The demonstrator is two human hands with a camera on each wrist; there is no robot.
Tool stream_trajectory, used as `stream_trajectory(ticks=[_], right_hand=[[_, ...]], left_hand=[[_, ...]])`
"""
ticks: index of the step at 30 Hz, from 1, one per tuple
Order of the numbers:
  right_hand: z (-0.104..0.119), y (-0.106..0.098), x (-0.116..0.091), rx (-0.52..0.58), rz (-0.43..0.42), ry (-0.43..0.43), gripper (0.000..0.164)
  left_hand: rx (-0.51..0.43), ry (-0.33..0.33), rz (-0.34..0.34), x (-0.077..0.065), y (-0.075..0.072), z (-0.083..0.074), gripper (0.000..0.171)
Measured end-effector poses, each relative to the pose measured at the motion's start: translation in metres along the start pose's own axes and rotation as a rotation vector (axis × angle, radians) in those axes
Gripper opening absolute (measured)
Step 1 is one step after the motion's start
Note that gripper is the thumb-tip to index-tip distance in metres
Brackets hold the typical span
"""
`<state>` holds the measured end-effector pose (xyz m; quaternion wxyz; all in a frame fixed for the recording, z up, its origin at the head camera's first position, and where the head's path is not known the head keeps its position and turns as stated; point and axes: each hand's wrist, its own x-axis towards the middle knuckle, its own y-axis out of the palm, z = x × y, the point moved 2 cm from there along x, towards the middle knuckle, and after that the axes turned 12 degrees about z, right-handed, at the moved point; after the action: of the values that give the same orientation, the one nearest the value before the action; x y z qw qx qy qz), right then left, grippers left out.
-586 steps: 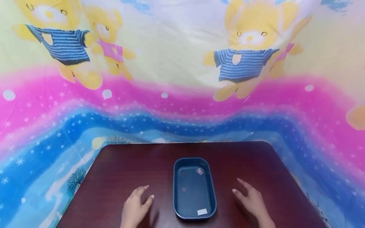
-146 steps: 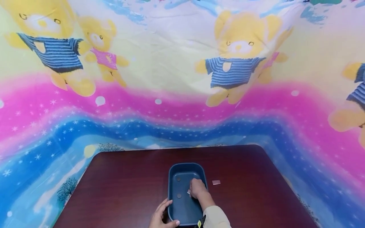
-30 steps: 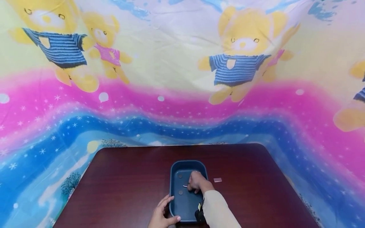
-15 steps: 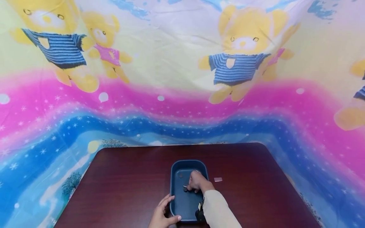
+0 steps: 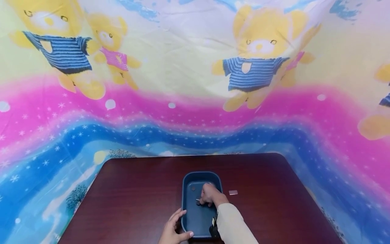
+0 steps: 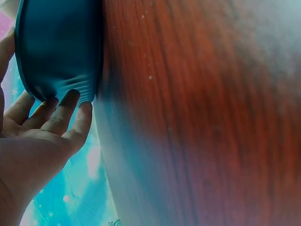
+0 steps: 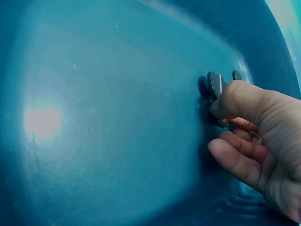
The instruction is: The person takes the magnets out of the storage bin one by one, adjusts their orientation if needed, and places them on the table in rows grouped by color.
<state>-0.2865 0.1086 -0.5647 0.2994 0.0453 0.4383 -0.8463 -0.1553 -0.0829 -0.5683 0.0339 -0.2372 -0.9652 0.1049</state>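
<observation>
Left hand (image 5: 174, 229) grips the tray (image 5: 199, 222), right hand (image 5: 209, 194) pinches a flat piece (image 7: 221, 85) inside.

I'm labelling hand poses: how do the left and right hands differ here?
The left hand holds the tray at its near-left corner from outside; the right hand is inside it. The left hand's thumb stands well apart, while the right hand pinches a small flat piece. Both are bare.

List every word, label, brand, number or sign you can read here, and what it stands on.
No text can be read in any view.
Pale tag on the black wrist device: too small to read.
Flat piece on the table: no lettering discernible.
Blue tray: no lettering visible.
</observation>
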Motion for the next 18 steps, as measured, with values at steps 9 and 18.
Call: stream_trajectory(ticks=[9,18], right_hand=[[-0.0007,-0.0002,0.0007,0.050,-0.012,0.010,0.022],[0.0081,-0.0028,0.0008,-0.065,0.006,-0.036,0.043]], left_hand=[[-0.010,0.025,0.009,0.0014,-0.0006,0.0024,0.069],[-0.033,0.044,0.024,0.0014,-0.0001,0.0018,0.069]])
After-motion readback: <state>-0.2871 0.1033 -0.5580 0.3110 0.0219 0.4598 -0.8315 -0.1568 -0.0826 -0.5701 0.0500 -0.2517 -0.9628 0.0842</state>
